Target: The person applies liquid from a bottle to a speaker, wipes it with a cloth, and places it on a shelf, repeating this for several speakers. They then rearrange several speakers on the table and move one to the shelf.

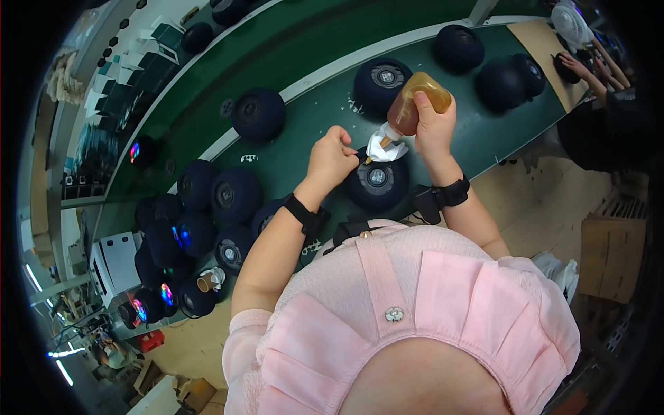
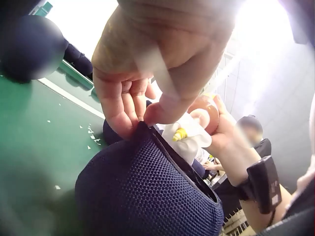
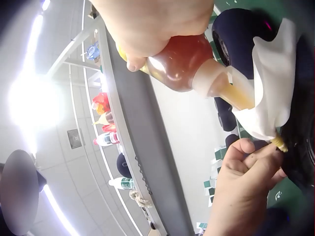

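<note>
A round speaker [image 1: 377, 192] covered in dark blue mesh sits on the green bench in front of me, its black ringed face upward. My left hand [image 1: 330, 160] pinches the edge of its mesh fabric [image 2: 142, 182] between thumb and fingertips, lifting it at the rim. In my right hand [image 1: 436, 131] is a squeeze bottle [image 3: 179, 66] of amber liquid, gripped round its body and tipped nozzle down. White tissue [image 1: 384, 149] wraps the nozzle, and the yellowish tip [image 2: 180, 134] points at the rim beside my left fingertips.
Another speaker [image 1: 382, 81] stands just behind, with one [image 1: 259, 114] farther left. Several more [image 1: 235, 196] crowd the bench's left end, some glowing with coloured lights. White scraps [image 1: 355, 106] lie on the green surface. Another person's hands [image 1: 577, 68] work at the far right.
</note>
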`<action>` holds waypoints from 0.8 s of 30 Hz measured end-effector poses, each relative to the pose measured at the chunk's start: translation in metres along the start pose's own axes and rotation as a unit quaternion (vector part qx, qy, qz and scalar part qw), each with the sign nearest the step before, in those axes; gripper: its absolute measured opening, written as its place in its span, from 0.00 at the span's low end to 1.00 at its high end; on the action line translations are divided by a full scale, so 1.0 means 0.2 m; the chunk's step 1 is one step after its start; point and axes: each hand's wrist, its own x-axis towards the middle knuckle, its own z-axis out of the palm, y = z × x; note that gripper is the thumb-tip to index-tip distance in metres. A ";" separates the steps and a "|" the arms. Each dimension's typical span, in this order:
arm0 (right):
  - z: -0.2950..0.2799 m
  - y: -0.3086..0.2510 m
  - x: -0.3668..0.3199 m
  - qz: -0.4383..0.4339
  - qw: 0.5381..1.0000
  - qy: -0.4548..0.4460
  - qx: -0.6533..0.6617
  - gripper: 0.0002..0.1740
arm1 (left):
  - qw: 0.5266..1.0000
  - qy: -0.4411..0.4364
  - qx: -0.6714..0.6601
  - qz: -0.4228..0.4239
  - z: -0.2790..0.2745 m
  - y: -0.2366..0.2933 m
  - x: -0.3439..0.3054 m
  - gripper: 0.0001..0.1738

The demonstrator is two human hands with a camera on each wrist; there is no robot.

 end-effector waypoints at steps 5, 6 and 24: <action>0.02 0.01 0.00 -0.001 1.000 -0.013 0.013 0.29 | 1.000 0.006 0.019 0.004 0.00 0.00 -0.01 0.15; 0.01 0.01 0.01 -0.004 1.000 -0.016 -0.002 0.28 | 1.000 0.009 0.016 0.005 0.01 -0.01 -0.01 0.14; 0.01 0.03 -0.04 0.002 0.999 -0.006 -0.034 0.31 | 0.995 0.026 -0.085 -0.052 0.04 -0.07 -0.01 0.17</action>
